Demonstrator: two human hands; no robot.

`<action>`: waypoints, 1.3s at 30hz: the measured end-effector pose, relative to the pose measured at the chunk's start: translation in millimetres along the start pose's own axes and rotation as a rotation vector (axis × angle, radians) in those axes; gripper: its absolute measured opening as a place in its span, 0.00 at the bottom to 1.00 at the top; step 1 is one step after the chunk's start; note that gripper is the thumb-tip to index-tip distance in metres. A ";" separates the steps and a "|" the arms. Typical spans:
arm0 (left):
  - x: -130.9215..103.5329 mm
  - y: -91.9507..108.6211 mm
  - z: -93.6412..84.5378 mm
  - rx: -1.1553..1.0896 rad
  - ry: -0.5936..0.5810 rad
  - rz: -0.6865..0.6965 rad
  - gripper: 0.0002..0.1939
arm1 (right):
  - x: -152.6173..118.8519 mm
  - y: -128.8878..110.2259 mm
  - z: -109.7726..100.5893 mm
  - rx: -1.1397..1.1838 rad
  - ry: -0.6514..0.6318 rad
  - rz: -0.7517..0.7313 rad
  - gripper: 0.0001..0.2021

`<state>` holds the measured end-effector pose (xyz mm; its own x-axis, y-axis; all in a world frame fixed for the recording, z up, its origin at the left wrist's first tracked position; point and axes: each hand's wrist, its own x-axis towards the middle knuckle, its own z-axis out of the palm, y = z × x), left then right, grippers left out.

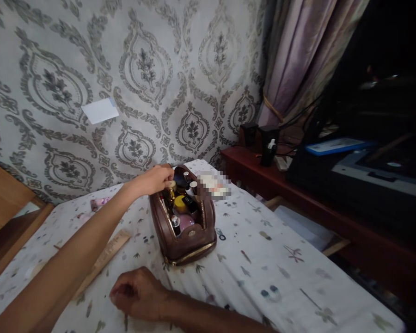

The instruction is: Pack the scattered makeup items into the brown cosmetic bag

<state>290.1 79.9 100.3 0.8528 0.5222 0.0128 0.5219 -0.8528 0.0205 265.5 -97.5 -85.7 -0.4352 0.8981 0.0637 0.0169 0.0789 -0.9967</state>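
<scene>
A brown leather makeup bag [187,252] stands unzipped on the patterned cloth, crowded with small cosmetics. Inside are a yellow round item [179,202], a lilac item [186,223], a silver-capped bottle [175,223] and a gold bottle [172,193]. My left hand [157,178] reaches to the far left side of the bag's opening, fingers bent together at the rim; what they grip is hidden. My right hand [138,293] rests on the cloth in front of the bag, curled into a loose fist with nothing visible in it.
A flat beige strip [115,246] lies left of the bag, partly behind my left forearm. Farther left is a pink patterned item [100,202]. A dark red desk [242,164] with an open drawer [301,226] stands at right. Patterned wallpaper [145,64] backs the table.
</scene>
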 end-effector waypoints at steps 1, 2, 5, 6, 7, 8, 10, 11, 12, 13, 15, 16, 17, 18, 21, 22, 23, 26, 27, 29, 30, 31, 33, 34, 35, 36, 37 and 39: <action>-3.0 -0.3 -0.5 -0.005 0.020 -0.002 0.06 | 0.1 0.1 0.2 -0.002 0.000 0.001 0.11; -6.0 0.0 -1.0 -0.009 0.039 -0.006 0.07 | 0.1 -0.1 0.2 -0.003 0.000 0.003 0.11; -14.8 3.9 -2.2 -0.029 0.104 -0.029 0.09 | -0.7 -2.4 -0.6 -0.011 0.003 0.005 0.11; -17.8 6.0 -2.5 -0.043 0.125 -0.036 0.09 | -1.1 -3.5 -1.0 -0.017 0.005 0.004 0.11; -21.1 8.4 -2.7 -0.059 0.144 -0.041 0.09 | -1.5 -4.5 -1.4 -0.019 0.004 0.002 0.11; -24.6 10.9 -2.8 -0.075 0.161 -0.042 0.09 | -1.7 -5.2 -1.6 -0.021 0.003 0.002 0.11; -32.2 15.9 -2.3 -0.093 0.184 -0.034 0.09 | -1.9 -5.7 -1.7 -0.026 0.001 0.001 0.10; -36.2 18.2 -1.7 -0.094 0.194 -0.031 0.10 | -1.8 -5.4 -1.6 -0.034 0.004 -0.002 0.10; -40.1 20.3 -0.7 -0.091 0.206 -0.030 0.11 | -1.6 -5.0 -1.5 -0.045 0.008 -0.009 0.10; -44.0 21.9 0.7 -0.086 0.223 -0.030 0.12 | -1.5 -4.7 -1.6 -0.058 0.008 -0.017 0.09; -51.1 24.0 4.3 -0.082 0.268 -0.034 0.13 | -1.5 -4.4 -2.0 -0.084 0.006 -0.028 0.09; -54.2 24.5 6.5 -0.084 0.292 -0.036 0.14 | -1.6 -4.7 -2.3 -0.094 0.001 -0.030 0.10; -57.1 24.6 9.0 -0.088 0.316 -0.037 0.14 | -1.7 -5.3 -2.7 -0.100 -0.002 -0.030 0.10; -59.8 24.5 11.8 -0.095 0.343 -0.037 0.14 | -1.8 -5.9 -3.0 -0.105 -0.005 -0.028 0.10; -67.4 24.2 20.6 -0.138 0.428 -0.030 0.14 | -1.6 -7.2 -3.1 -0.116 -0.001 -0.018 0.10; -70.1 24.3 23.5 -0.156 0.457 -0.022 0.14 | -1.3 -6.9 -2.8 -0.116 -0.002 -0.016 0.10; -73.0 24.6 26.3 -0.172 0.484 -0.015 0.13 | -0.9 -6.3 -2.5 -0.114 -0.002 -0.018 0.10; -83.5 26.5 33.6 -0.198 0.557 -0.030 0.12 | 0.5 -2.9 -1.2 -0.092 -0.001 -0.042 0.09; -87.7 27.4 35.7 -0.201 0.577 -0.048 0.12 | 1.0 -1.6 -0.8 -0.085 0.005 -0.053 0.09; -97.2 29.2 39.7 -0.206 0.598 -0.087 0.12 | 2.0 0.8 0.1 -0.071 0.017 -0.073 0.08; -102.5 30.1 41.8 -0.211 0.598 -0.106 0.12 | 2.5 1.7 0.6 -0.063 0.021 -0.083 0.08; -108.1 30.9 44.1 -0.218 0.597 -0.126 0.13 | 3.1 2.5 1.0 -0.055 0.022 -0.091 0.08; -120.4 31.9 49.7 -0.236 0.595 -0.175 0.13 | 4.1 3.4 1.9 -0.039 0.024 -0.103 0.08; -127.1 31.9 53.2 -0.246 0.592 -0.203 0.13 | 4.5 3.7 2.2 -0.034 0.024 -0.110 0.08; -134.0 31.6 57.2 -0.257 0.587 -0.231 0.13 | 4.7 3.7 2.4 -0.031 0.024 -0.116 0.07; -141.3 30.8 61.7 -0.267 0.583 -0.258 0.13 | 4.8 3.7 2.6 -0.026 0.024 -0.120 0.07; -148.8 29.4 66.6 -0.275 0.580 -0.285 0.13 | 4.8 3.6 2.6 -0.020 0.020 -0.122 0.07; -164.9 25.1 77.3 -0.283 0.588 -0.341 0.13 | 4.6 3.6 2.5 -0.009 0.013 -0.123 0.08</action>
<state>164.2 -28.5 21.4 0.4501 0.7451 0.4921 0.6625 -0.6482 0.3755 261.2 -94.2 -89.1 -0.4226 0.8869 0.1863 -0.0282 0.1925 -0.9809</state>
